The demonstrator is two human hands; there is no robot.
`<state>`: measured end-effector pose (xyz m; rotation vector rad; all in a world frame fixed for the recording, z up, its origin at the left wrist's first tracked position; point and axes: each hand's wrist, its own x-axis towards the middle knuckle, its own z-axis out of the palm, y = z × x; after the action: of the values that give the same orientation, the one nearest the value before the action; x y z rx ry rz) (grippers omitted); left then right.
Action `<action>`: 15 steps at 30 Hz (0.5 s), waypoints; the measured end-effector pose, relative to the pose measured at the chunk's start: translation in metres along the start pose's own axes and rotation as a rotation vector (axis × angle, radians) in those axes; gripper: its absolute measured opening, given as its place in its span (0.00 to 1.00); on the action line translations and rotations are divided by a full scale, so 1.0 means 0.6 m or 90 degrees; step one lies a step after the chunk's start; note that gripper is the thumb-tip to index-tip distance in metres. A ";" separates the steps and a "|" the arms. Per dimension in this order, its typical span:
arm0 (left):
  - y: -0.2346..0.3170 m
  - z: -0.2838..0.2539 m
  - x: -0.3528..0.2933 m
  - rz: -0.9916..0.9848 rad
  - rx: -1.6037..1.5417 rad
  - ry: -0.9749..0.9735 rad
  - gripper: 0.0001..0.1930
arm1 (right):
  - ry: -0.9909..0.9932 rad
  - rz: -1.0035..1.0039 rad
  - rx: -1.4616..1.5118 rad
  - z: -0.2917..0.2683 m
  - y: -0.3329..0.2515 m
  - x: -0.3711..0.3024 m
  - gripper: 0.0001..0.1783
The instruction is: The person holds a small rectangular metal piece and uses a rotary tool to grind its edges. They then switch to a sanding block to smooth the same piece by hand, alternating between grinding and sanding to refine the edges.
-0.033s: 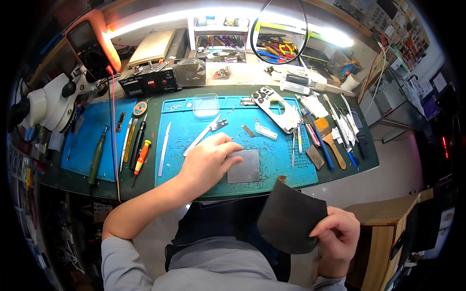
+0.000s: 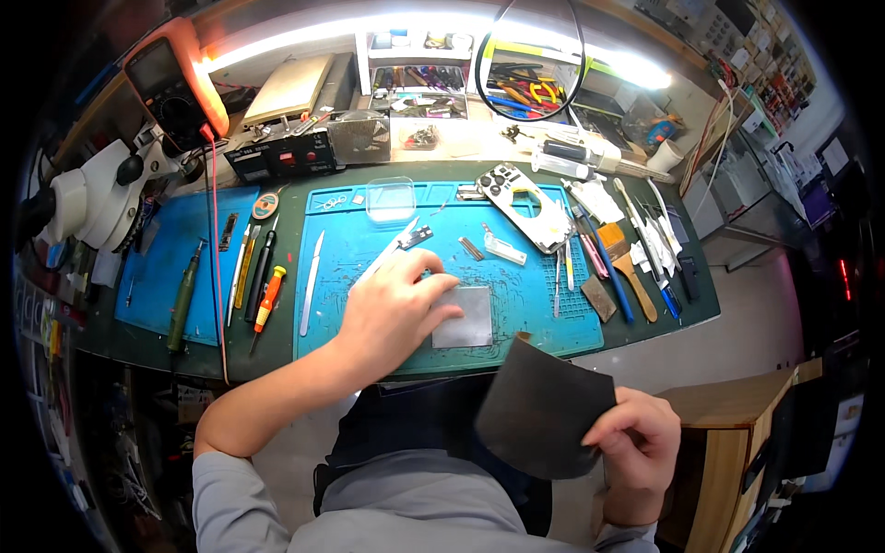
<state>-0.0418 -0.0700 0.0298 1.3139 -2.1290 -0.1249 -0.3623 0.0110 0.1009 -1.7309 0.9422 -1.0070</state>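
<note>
Flat grey metal plate (image 2: 466,318) under left hand (image 2: 392,309)

Grey plate (image 2: 466,318) edge under left hand (image 2: 392,313)

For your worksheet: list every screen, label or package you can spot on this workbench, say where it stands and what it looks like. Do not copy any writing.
Multimeter: far left corner, propped up; orange casing, grey screen, dark dial.
Black bench unit: back edge, left of centre; boxy, red switch, pale front labels.
Clear plastic box: top of the blue mat; square, see-through.
White tube: back right, lying flat; dark cap.
</note>
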 end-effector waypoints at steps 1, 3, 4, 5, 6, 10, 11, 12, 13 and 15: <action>0.002 -0.003 -0.006 0.007 0.001 0.044 0.13 | -0.051 -0.004 -0.004 0.004 -0.003 0.015 0.04; -0.002 -0.023 -0.025 0.018 0.006 0.131 0.14 | -0.153 -0.014 -0.010 0.016 -0.011 0.051 0.05; -0.013 -0.038 -0.042 -0.044 -0.070 0.118 0.22 | -0.178 -0.076 0.010 0.027 -0.008 0.067 0.06; -0.011 -0.055 -0.059 -0.038 -0.127 0.155 0.25 | -0.203 -0.137 0.030 0.041 0.002 0.086 0.06; -0.003 -0.077 -0.079 -0.036 -0.182 0.196 0.29 | -0.233 -0.200 0.050 0.057 0.016 0.106 0.06; 0.032 -0.100 -0.101 0.051 -0.222 0.182 0.40 | -0.252 0.029 0.186 0.108 0.073 0.165 0.05; 0.038 -0.105 -0.100 0.071 -0.154 0.098 0.41 | -0.222 0.188 0.178 0.116 0.085 0.169 0.05; 0.035 -0.100 -0.100 0.102 -0.047 0.036 0.39 | -0.243 0.214 0.103 0.120 0.102 0.176 0.05; 0.031 -0.091 -0.099 0.133 0.059 -0.026 0.38 | -0.220 0.154 0.020 0.122 0.105 0.175 0.05; 0.034 -0.063 -0.099 0.137 0.047 -0.090 0.30 | -0.171 0.032 -0.143 0.126 0.111 0.167 0.06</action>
<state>-0.0183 -0.0015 0.0405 1.1369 -2.4009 -0.0515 -0.2667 -0.0755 0.0412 -1.9595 0.9452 -0.6330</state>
